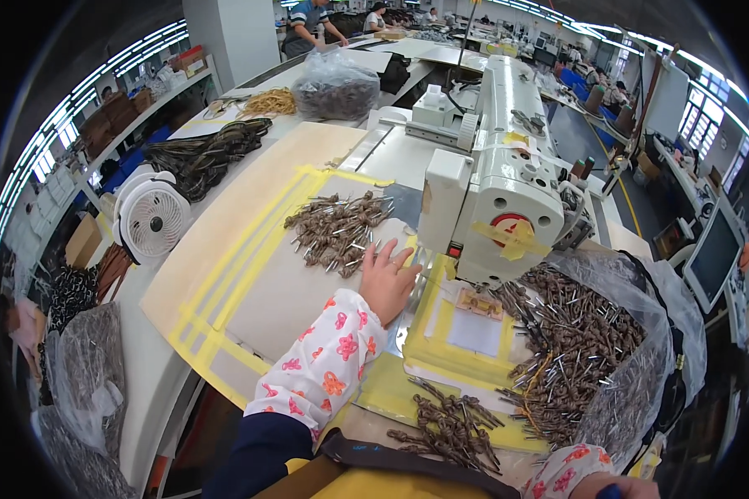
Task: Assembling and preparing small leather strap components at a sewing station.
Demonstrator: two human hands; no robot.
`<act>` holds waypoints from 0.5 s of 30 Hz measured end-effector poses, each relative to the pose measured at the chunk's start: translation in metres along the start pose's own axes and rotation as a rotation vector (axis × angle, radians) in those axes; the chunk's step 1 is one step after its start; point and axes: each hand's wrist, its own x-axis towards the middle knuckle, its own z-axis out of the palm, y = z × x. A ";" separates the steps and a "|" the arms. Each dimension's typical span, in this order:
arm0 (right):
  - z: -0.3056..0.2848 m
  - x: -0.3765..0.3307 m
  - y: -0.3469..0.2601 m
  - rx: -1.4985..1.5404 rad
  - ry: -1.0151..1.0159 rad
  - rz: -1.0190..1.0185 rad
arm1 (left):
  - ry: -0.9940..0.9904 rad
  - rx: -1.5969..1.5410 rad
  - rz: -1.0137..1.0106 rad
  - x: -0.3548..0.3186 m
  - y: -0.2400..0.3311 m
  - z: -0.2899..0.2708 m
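Factory workshop with sewing machine

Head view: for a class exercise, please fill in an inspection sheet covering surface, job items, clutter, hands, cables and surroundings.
Surface: pale board with yellow tape.
Job items: white sewing machine; brown metal-tipped pieces in a far pile, a near pile and a right-hand heap.
Clutter: white fan; dark bundle; filled clear bag.
Left hand: fingers spread beside the far pile.
Right hand: cut off by the lower edge; grip unclear.
Cables: dark cord-like strip at right, nature unclear.
Surroundings: monitor; co-worker beyond.
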 end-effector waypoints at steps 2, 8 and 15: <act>-0.027 -0.018 -0.019 -0.245 0.219 0.246 | 0.087 -0.117 0.166 0.003 0.022 -0.012; -0.087 -0.149 0.048 -0.695 0.277 0.981 | -0.149 -0.476 0.350 -0.026 0.053 -0.004; -0.111 -0.228 0.049 -0.967 -0.033 1.317 | -0.153 -0.554 0.139 -0.028 0.041 0.006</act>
